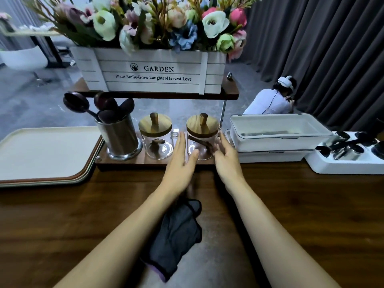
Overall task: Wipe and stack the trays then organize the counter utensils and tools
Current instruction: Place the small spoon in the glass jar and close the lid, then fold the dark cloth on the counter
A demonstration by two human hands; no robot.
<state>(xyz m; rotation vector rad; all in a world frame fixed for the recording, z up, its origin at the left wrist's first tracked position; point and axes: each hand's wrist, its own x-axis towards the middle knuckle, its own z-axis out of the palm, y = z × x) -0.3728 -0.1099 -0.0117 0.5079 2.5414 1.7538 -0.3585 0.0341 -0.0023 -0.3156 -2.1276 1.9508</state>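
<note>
The left hand (180, 156) and right hand (225, 152) are held apart with fingers straight, flanking the lidded glass jar (202, 127) that stands between them on the wooden rack (128, 162). The stacked trays (41, 154) lie on the counter (301, 204) at 9 o'clock from the hands. The dark cloth (176, 235) lies at 6 o'clock.

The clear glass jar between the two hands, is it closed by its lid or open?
Closed. The round wooden lid with its knob sits flat on the mouth of the clear glass jar, with no gap visible.
</note>
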